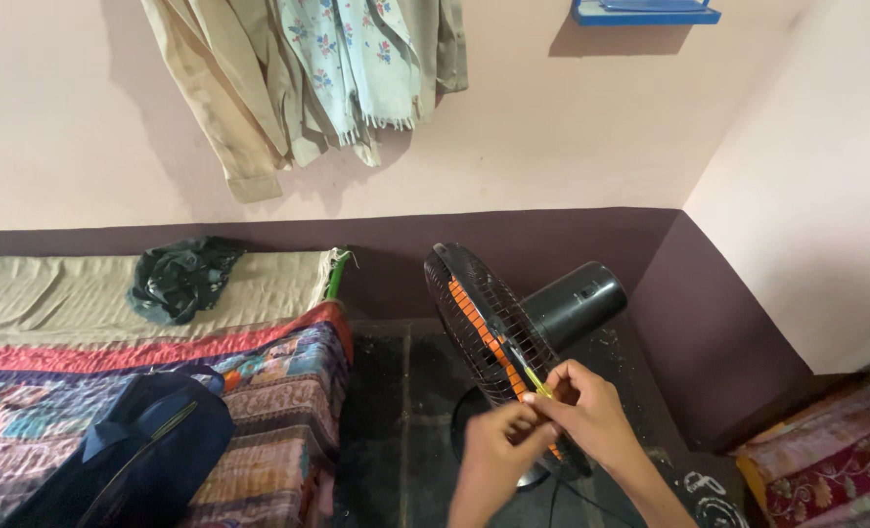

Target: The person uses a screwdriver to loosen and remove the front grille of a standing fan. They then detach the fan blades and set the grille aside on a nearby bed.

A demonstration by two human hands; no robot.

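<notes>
Hands at the rim of a floor fan

Both hands, left hand (493, 452) and right hand (583, 409), pinch a small yellow-handled tool (535, 383) at the black fan (498, 328) grille's orange rim, beside the bed (141, 391); both grips closed; steady alignment seems needed.

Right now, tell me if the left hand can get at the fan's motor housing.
Probably yes. The left hand is at the fan's grille rim; the black motor housing sits just behind it, with nothing between.

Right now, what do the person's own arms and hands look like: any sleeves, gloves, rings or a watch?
Both the left hand and the right hand are bare: no gloves, and no rings or watch that I can see. The forearms are bare as far as the picture's bottom edge, so no sleeve shows.
</notes>
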